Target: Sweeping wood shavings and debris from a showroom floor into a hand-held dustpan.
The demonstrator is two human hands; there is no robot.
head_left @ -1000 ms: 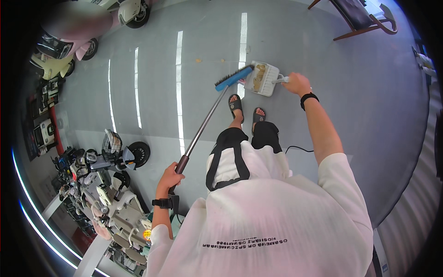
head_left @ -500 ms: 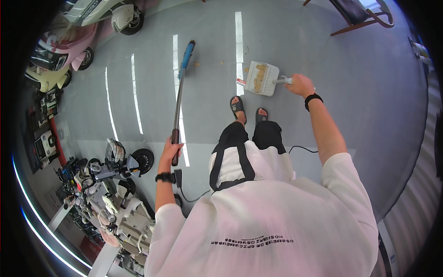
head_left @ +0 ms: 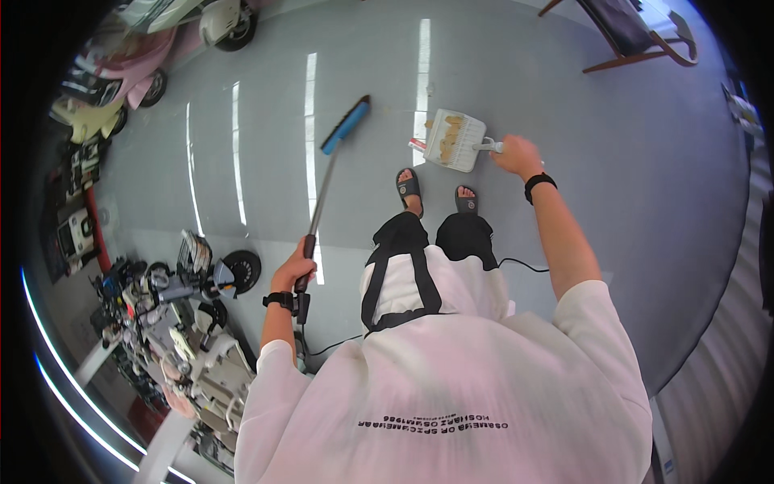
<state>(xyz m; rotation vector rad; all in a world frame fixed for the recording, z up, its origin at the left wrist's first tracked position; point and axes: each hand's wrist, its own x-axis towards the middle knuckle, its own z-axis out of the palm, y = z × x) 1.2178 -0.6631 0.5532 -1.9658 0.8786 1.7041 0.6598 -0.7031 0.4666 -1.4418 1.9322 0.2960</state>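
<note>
Gripped in my left hand [head_left: 295, 268] is the long metal handle of a broom [head_left: 347, 125] with a blue head and dark bristles, angled on the floor left of the dustpan. My right hand [head_left: 513, 157] holds the handle of a white dustpan [head_left: 471, 143] that rests on the floor just beyond my feet. Tan scraps [head_left: 448, 141] lie in the pan and at its left edge. A small red and white item [head_left: 417, 144] shows beside the pan's left edge, partly hidden.
Scooters [head_left: 141, 85] line the upper left, and more scooters [head_left: 230, 274] crowd the lower left. A wooden-framed chair [head_left: 617, 36] stands at the upper right. A black cable [head_left: 524, 264] crosses the grey floor [head_left: 629, 185] near my legs.
The broom head swung left away from the dustpan, then came back down and rightward, turning diagonal. The dustpan stays nearly in place.
</note>
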